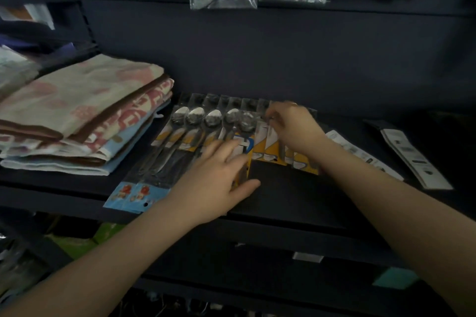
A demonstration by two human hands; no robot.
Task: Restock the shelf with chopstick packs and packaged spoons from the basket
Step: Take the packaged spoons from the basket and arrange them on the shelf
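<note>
Steel-bowled packaged spoons (206,131) lie fanned in a row on the dark shelf (283,188), so she looks to be tidying them. Her left hand (219,177) rests flat on the nearest pack, fingers straight; her right hand (293,126) pinches a pack's top edge. Next, I'd judge, that pack needs nudging level with its neighbours; no basket is in view.

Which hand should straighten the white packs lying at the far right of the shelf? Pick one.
Right. The right hand is on the yellow spoon packs, next to the white packs. The left hand would have to cross over it.
</note>
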